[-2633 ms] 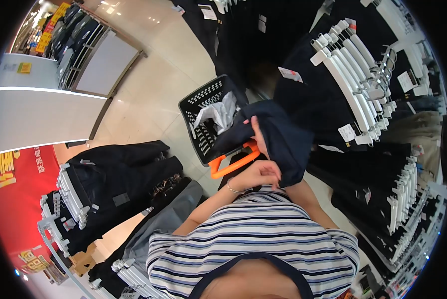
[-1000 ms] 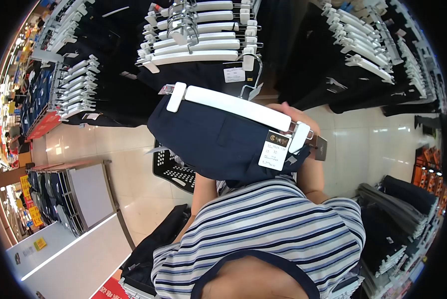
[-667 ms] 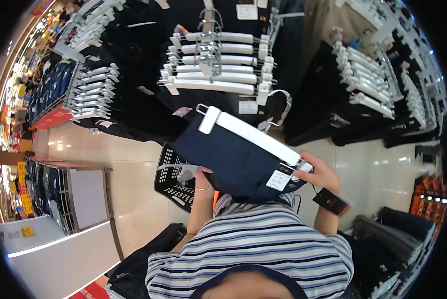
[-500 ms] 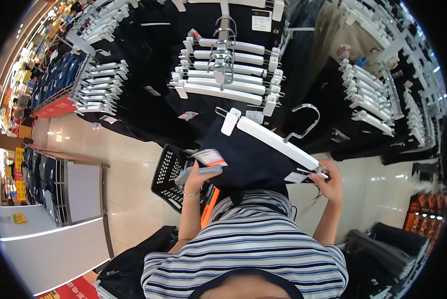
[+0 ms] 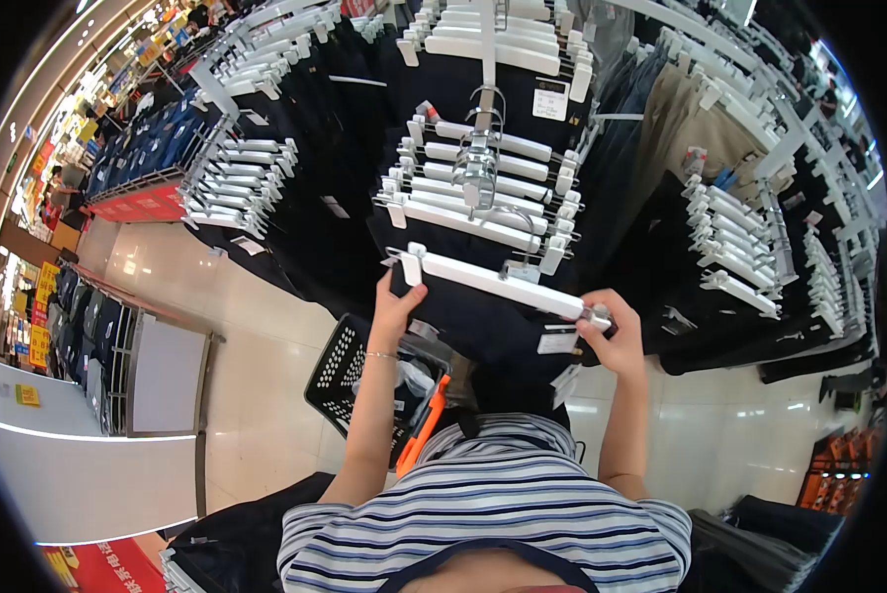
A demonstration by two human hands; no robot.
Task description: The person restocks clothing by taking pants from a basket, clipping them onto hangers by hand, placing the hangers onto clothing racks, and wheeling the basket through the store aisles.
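A white clip hanger [image 5: 498, 284] with dark trousers [image 5: 473, 321] clipped to it is held between my two hands, just in front of the rack. My left hand [image 5: 396, 314] pinches the clip at its left end. At the other end, my right hand [image 5: 614, 336] grips the right clip, fingers closed round it. Beside that hand a white tag [image 5: 558, 340] hangs on the trousers. The hanger's hook points toward the rack, and its bar slopes slightly down to the right.
Several more white hangers [image 5: 473, 212] with dark trousers hang on the metal rail [image 5: 486, 59] ahead. A black shopping basket [image 5: 333, 371] with an orange handle [image 5: 426, 423] is at my left side. Other trouser racks [image 5: 241, 183] flank it, and a display stand [image 5: 167, 381] is farther left.
The hanger has moved away from me toward the rack and become more level. My left hand has left the tag and grey item and taken the left clip. My right hand keeps its end.
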